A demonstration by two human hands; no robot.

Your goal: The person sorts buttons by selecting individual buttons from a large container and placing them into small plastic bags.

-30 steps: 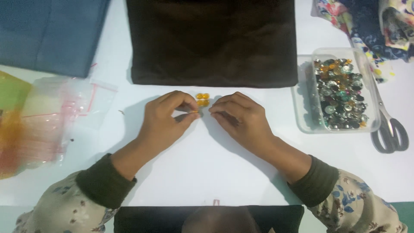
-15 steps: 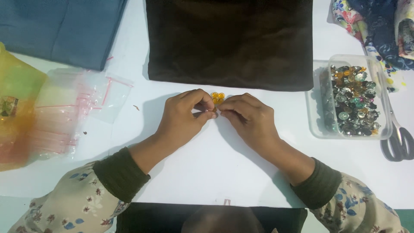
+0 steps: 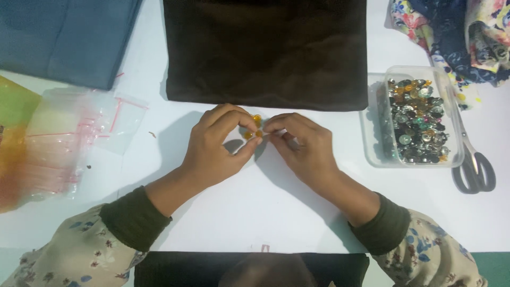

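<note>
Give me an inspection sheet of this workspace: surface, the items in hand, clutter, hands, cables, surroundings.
Surface: white table, partly covered by cloth.
Items in hand: small orange beads, pinched between both hands.
Clutter: clear tub of mixed beads; scissors beside it; clear zip bags; yellow-green bag.
Hands: left hand and right hand meet fingertip to fingertip at the beads.
Cables: nothing seen.
Surroundings: dark brown cloth above the hands; blue cloth top left; floral cloth top right.
</note>
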